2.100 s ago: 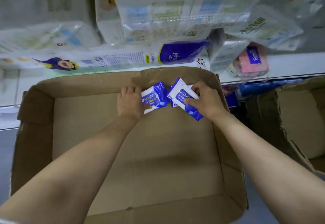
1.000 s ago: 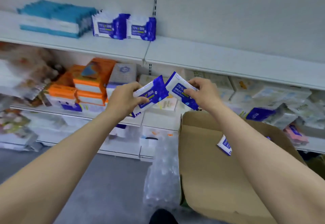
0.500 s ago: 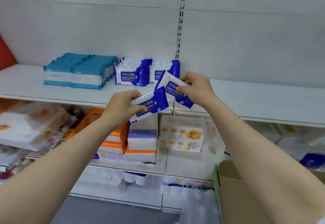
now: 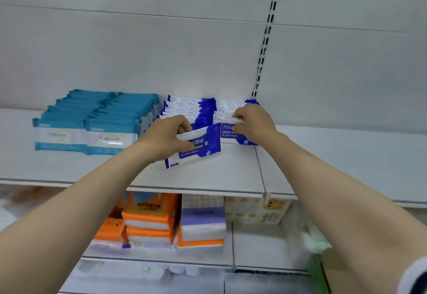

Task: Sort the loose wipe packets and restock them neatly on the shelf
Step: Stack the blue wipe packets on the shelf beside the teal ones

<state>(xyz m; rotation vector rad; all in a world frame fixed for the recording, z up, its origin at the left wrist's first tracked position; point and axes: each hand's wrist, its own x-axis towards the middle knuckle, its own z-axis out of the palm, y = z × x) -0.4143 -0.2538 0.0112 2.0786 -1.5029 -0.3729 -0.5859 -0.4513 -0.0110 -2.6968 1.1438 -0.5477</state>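
Here, left hand grip clenched on a wipe packet, right hand likewise on another packet; teal packs beside.

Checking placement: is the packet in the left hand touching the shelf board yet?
Cannot tell. In the head view, the left hand holds its packet tilted, lower corner near the shelf board; no gap or contact shows plainly.

The left hand covers the left half of the tilted wipe packet in its grip, hiding most of the label. The right hand hides the right part of its packet, so whether that packet touches the shelf cannot be told. Print on the teal packs is too blurred to read. Goods on the lower shelf at far left and near right are smeared. Both forearms run off the bottom edge.
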